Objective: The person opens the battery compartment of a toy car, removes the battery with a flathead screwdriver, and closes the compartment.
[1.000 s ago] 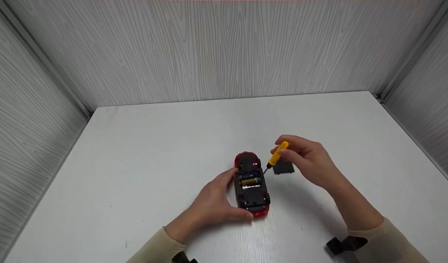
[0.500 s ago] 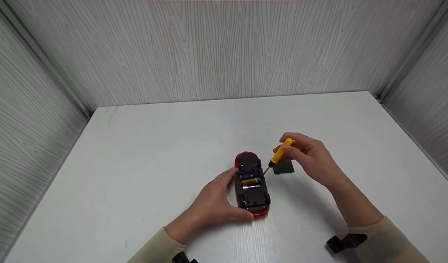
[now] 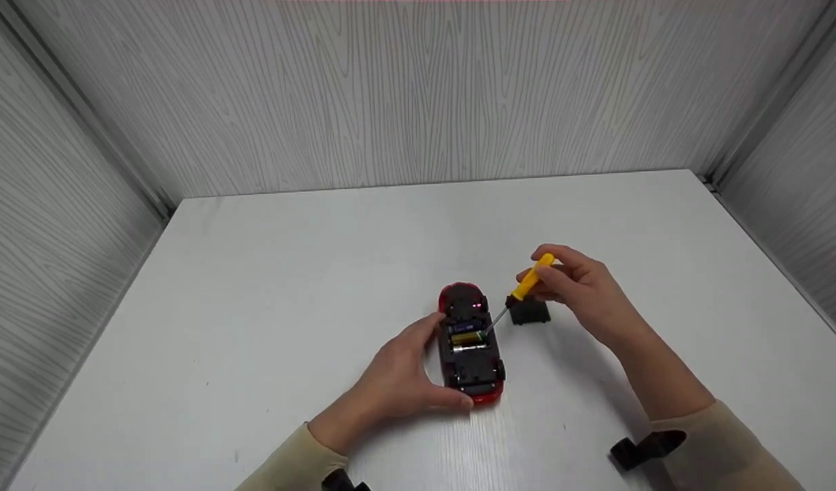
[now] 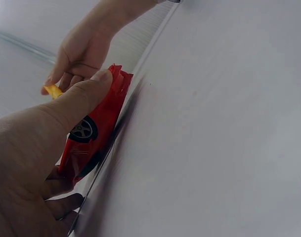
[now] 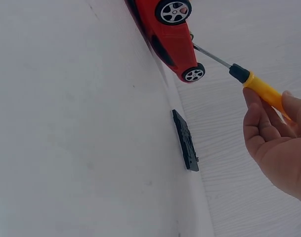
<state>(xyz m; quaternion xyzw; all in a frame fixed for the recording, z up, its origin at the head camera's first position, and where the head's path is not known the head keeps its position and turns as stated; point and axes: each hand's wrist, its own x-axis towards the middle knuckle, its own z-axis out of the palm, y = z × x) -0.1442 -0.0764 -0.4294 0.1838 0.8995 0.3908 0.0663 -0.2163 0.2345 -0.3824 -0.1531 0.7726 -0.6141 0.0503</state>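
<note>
Toy car [image 3: 474, 372], one: red body, dark underside, spoked silver-coloured hubs; lies upside down on the white worktop [image 3: 309, 286], right of centre, lengthwise from near to far.
Batteries, three, side by side across the open compartment of the underside: blue battery [image 3: 464, 329], gold-and-green battery [image 3: 466, 338], silver-white battery [image 3: 468, 348].
Left hand [image 3: 404, 382]: clamped on the toy car, thumb at the near end, fingers at its left side.
Screwdriver [image 3: 532, 278], one: yellow handle, black collar, thin metal shaft; tilted, tip at the right end of the gold-and-green battery, contact not discernible.
Right hand [image 3: 581, 293]: pinches the yellow handle; the two hands stand apart.
Dark plate [image 3: 530, 311], one: flat on the worktop, just right of the toy car, not touching it.
Sleeves [image 3: 725, 450], beige, a pair.
Wall panels [image 3: 418, 95]: pale, wood-grained, at back and sides.
</note>
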